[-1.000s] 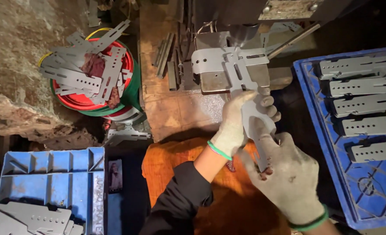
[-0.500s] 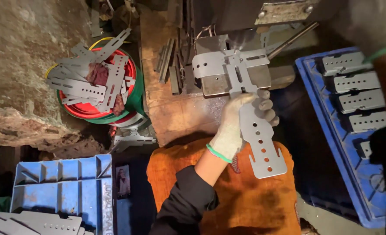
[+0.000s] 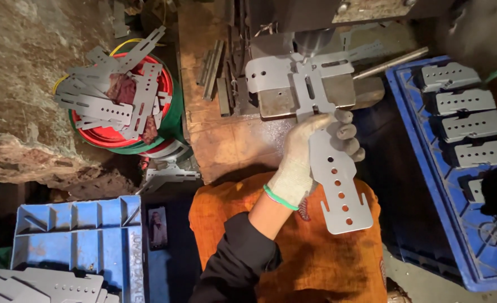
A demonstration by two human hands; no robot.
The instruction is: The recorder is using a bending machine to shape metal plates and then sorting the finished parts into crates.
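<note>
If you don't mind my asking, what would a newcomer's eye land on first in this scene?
Probably the gloved left hand at centre, gripping a long grey perforated metal plate whose top sits on the press block. Next, the red bucket of similar plates at upper left, and the blue plastic tray holding a row of them at right.

Dim scene, warm light falling on the middle, where the metal bracket (image 3: 328,140) and gloved left hand (image 3: 307,160) sit sharp and mildly glinting. Deep shadow swallows the near left corner and the right edge. A dark blurred shape smears the far right.
</note>
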